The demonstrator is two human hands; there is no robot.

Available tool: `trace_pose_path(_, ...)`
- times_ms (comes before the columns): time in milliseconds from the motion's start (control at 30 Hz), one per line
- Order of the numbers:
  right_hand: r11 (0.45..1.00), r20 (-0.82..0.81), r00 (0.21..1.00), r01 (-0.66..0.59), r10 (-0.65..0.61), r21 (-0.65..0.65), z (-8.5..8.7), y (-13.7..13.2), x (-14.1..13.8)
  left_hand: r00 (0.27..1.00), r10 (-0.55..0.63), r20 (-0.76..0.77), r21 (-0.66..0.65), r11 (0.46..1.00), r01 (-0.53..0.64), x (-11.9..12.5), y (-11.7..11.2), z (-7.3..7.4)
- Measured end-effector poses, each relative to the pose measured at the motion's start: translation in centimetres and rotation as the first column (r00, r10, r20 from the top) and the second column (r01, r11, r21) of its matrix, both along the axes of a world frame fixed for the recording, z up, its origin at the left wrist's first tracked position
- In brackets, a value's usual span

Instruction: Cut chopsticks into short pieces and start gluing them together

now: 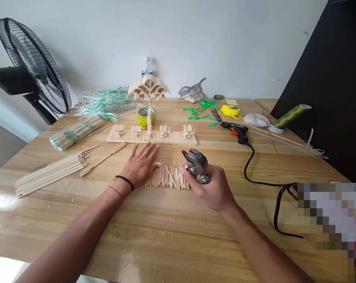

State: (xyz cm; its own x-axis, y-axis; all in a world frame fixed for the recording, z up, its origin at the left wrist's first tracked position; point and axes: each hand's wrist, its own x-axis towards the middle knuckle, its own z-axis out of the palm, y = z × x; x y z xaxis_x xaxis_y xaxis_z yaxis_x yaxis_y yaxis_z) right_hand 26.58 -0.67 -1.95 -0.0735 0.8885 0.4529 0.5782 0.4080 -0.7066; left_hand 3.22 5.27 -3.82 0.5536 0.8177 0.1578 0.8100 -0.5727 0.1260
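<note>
While a fan (33, 67) stands off the far left, loose long sticks (48, 173) and a wrapped stick bundle (77, 133) lie on the left side of the counter (166, 236).

Left hand (139, 167): palm down, fingers spread, grip released and holding nothing. It rests on the left end of the row of short cut sticks (167, 177). That row lies centre-front on the counter, between the two hands.

Behind it is a flat stick mat (172, 137) with small stick stacks on it. A stick palm tree (149, 90) stands upright on the mat, with a yellow tape roll (143, 116) just behind the trunk.

Right hand (213, 190): grip clenched round a metal cutter (197, 165), head up, just beside the right end of the row. Can't tell if the cutter's blades are parted.

Further right a glue gun (237, 131) lies on its side, cord trailing to the front edge. Green ribbon (201, 108) is behind it, and an olive thread spool (290, 116) sits far right.

Judgement on doing this well:
- Keep the left palm flat so the row doesn't scatter.
- Take one stick at a time and set it square in the cutter.
- Keep fingertips clear of the blades.
- Keep the right elbow off the cord.
</note>
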Motion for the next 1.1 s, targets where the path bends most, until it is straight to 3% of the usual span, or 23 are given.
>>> trace_pose_path(267, 0.999, -0.001, 1.000, -0.029, 0.029, 0.019, -0.3, 0.0, -0.2, 0.996, 0.077, 0.050, 0.072, 0.994, -0.080, 1.4, 0.1, -0.2)
trace_pose_path(767, 1.000, -0.006, 1.000, 0.005, -0.005, 0.010, 0.0, 0.0, -0.1, 0.992, 0.105, 0.063, -0.027, 0.994, -0.104, 1.8, -0.2, 0.2)
trace_pose_path(1100, 0.998, -0.006, 1.000, -0.022, 0.022, 0.051, 0.1, 0.1, -0.1, 0.993, 0.098, -0.062, -0.066, 0.993, -0.102, 1.9, -0.1, -0.4)
